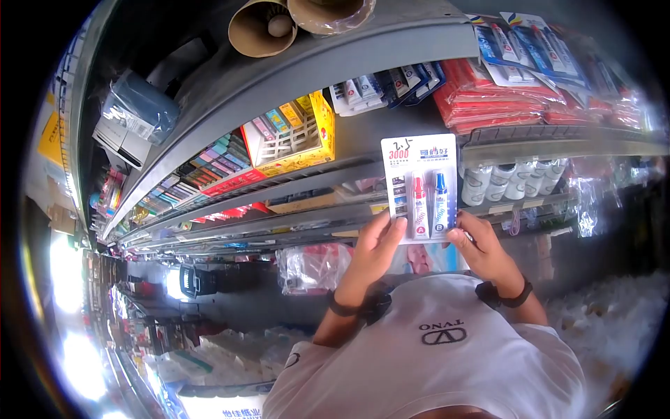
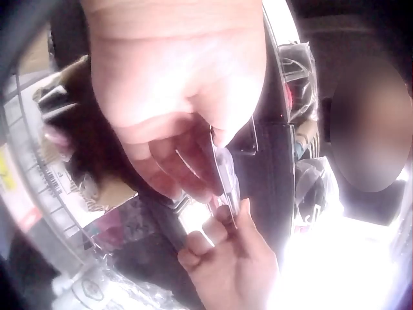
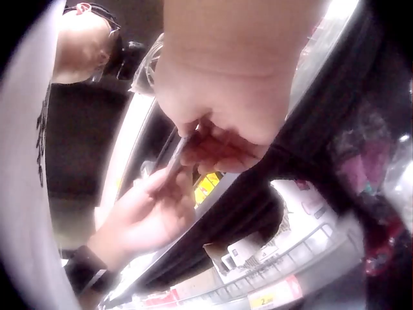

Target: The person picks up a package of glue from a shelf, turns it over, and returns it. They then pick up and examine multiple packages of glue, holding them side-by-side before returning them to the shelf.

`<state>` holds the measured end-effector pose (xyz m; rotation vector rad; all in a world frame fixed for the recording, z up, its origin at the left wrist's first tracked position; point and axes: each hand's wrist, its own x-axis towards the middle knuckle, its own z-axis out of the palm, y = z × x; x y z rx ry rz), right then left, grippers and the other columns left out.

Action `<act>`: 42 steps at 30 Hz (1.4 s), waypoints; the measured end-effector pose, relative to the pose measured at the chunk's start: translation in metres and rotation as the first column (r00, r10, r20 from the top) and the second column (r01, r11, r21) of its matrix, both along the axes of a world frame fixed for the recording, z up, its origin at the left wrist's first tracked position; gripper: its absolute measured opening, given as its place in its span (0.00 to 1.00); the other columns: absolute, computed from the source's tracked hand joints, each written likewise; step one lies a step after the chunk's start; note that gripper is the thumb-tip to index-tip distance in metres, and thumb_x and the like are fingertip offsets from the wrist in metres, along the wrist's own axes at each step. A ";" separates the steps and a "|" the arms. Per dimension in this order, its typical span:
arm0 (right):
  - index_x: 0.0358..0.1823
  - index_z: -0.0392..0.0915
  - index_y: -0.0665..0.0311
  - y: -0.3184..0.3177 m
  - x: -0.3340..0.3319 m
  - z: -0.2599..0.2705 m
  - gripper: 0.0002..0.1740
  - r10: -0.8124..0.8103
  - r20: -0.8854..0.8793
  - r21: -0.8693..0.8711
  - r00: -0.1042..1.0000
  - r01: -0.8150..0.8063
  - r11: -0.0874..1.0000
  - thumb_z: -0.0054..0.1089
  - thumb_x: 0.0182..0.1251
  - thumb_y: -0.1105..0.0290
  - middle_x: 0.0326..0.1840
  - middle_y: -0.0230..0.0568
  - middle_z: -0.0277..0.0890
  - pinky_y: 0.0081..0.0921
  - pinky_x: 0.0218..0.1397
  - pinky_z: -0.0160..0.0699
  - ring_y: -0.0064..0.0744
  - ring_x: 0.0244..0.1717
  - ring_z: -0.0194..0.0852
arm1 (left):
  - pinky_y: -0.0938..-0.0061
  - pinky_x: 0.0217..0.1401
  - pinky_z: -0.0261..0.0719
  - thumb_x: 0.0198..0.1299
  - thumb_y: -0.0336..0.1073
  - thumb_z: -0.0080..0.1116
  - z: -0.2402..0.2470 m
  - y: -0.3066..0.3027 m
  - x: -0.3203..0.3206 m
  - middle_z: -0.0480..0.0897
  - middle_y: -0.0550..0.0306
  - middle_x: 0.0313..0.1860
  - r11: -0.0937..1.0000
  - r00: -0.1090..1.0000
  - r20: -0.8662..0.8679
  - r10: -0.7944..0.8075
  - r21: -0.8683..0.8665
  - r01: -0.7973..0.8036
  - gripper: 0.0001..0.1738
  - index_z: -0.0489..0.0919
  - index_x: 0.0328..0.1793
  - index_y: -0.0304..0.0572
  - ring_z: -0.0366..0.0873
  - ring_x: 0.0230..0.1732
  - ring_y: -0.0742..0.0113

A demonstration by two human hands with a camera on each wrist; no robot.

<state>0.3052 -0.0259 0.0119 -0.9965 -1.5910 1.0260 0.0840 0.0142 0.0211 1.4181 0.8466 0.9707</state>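
Note:
A carded blister pack of two-part glue (image 1: 421,188), with a red-capped tube marked A and a blue-capped tube marked B, stands facing me in the head view. "2.5" is handwritten at its top. My left hand (image 1: 377,248) pinches its lower left edge, thumb on the front. At the lower right corner my right hand (image 1: 480,246) grips it the same way. The left wrist view catches the pack (image 2: 226,174) nearly edge-on between the left hand (image 2: 181,84) and the right hand (image 2: 229,258). In the right wrist view both hands hold the thin card (image 3: 175,158).
Similar glue packs (image 1: 541,45) lie on red plastic-wrapped packets (image 1: 474,94) at upper right. Behind the pack runs a metal shelf edge (image 1: 363,59). A yellow box (image 1: 317,136) and rows of small boxes (image 1: 223,164) fill the left shelf. White rolls (image 1: 516,181) sit below right.

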 end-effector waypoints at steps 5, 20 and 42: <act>0.37 0.73 0.73 -0.002 0.002 -0.005 0.15 -0.044 0.028 0.019 0.999 0.043 0.999 0.55 0.75 0.64 0.30 0.48 0.73 0.33 0.36 0.72 0.43 0.31 0.74 | 0.82 0.48 0.72 0.74 0.35 0.50 -0.003 0.001 0.002 0.81 0.62 0.45 1.000 1.000 -0.012 -0.007 0.029 0.007 0.16 0.76 0.59 0.29 0.73 0.45 0.81; 0.38 0.74 0.72 -0.005 0.004 -0.005 0.15 -0.056 0.035 0.018 0.998 0.056 0.998 0.55 0.75 0.64 0.31 0.49 0.73 0.33 0.35 0.72 0.44 0.30 0.74 | 0.79 0.52 0.74 0.74 0.35 0.51 0.001 -0.004 0.001 0.82 0.59 0.48 0.999 1.000 -0.025 -0.016 0.047 0.017 0.17 0.75 0.61 0.30 0.75 0.49 0.78; 0.35 0.76 0.67 -0.015 0.041 -0.005 0.14 -0.269 0.212 0.357 0.940 0.181 0.916 0.68 0.63 0.64 0.30 0.46 0.76 0.40 0.33 0.76 0.51 0.30 0.77 | 0.74 0.56 0.77 0.63 0.28 0.65 -0.015 0.000 0.040 0.83 0.55 0.52 1.000 1.000 0.022 -0.023 0.013 0.022 0.19 0.76 0.58 0.35 0.80 0.51 0.70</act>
